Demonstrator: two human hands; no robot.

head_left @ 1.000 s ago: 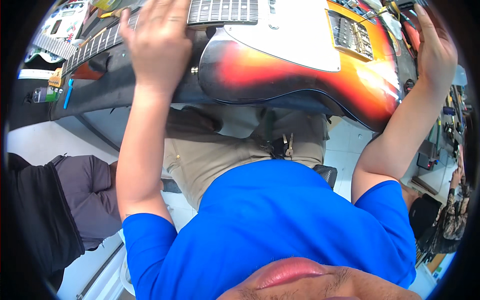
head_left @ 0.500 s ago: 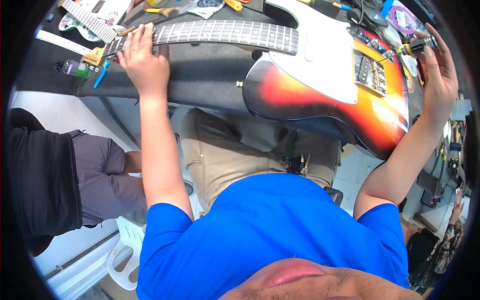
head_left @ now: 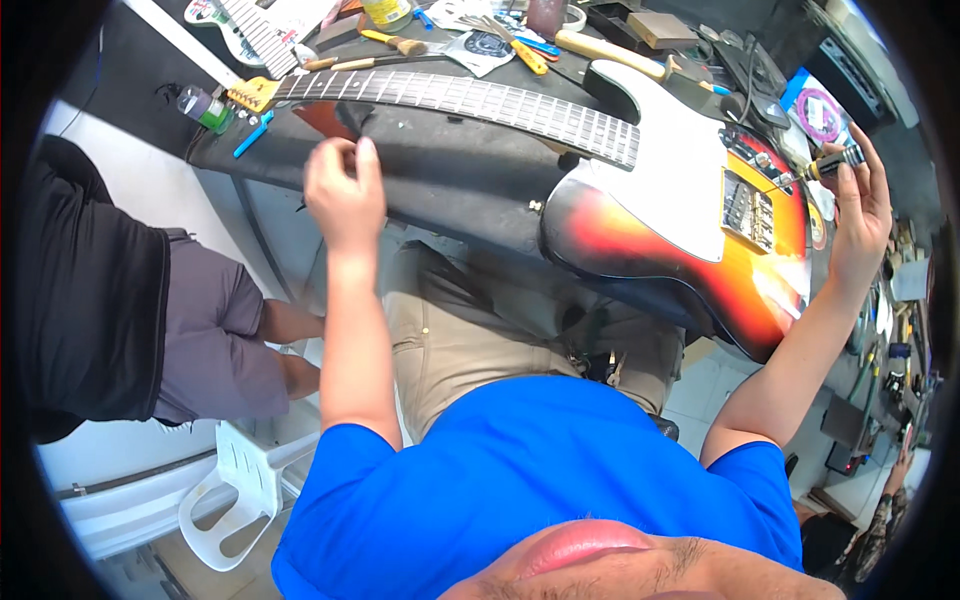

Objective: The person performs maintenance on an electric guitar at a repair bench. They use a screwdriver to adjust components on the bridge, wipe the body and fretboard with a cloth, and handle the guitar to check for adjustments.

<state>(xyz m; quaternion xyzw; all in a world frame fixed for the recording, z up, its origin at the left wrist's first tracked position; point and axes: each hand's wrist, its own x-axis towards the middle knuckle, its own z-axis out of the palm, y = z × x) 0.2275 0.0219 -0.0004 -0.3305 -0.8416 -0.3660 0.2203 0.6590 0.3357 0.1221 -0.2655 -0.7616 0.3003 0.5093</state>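
Note:
A sunburst electric guitar [head_left: 620, 225] with a white pickguard lies face up along the bench edge, its neck [head_left: 480, 100] pointing left. Over the front edge, just below the neck, my left hand [head_left: 345, 200] hangs with loosely bent fingers, thumb apart, nothing in it. At the body's right end, my right hand [head_left: 862, 215] grips a screwdriver [head_left: 838, 160] by its dark and yellow handle between thumb and fingers. Its thin shaft slants down toward the metal bridge [head_left: 748, 212], beside the control knobs. Whether the tip sits in a screw is too small to tell.
Behind the neck lie a brush [head_left: 395, 42], a yellow-handled tool [head_left: 530, 58] and a hammer [head_left: 610, 52]. A blue pen-like tool [head_left: 254, 135] and a green-labelled bottle [head_left: 204, 108] are near the headstock. Another person [head_left: 100, 290] stands at left, by a white chair [head_left: 235, 490].
My left hand has come off the guitar neck and drawn back toward me. My right hand keeps hold of the screwdriver near the bridge. The whole view has shifted.

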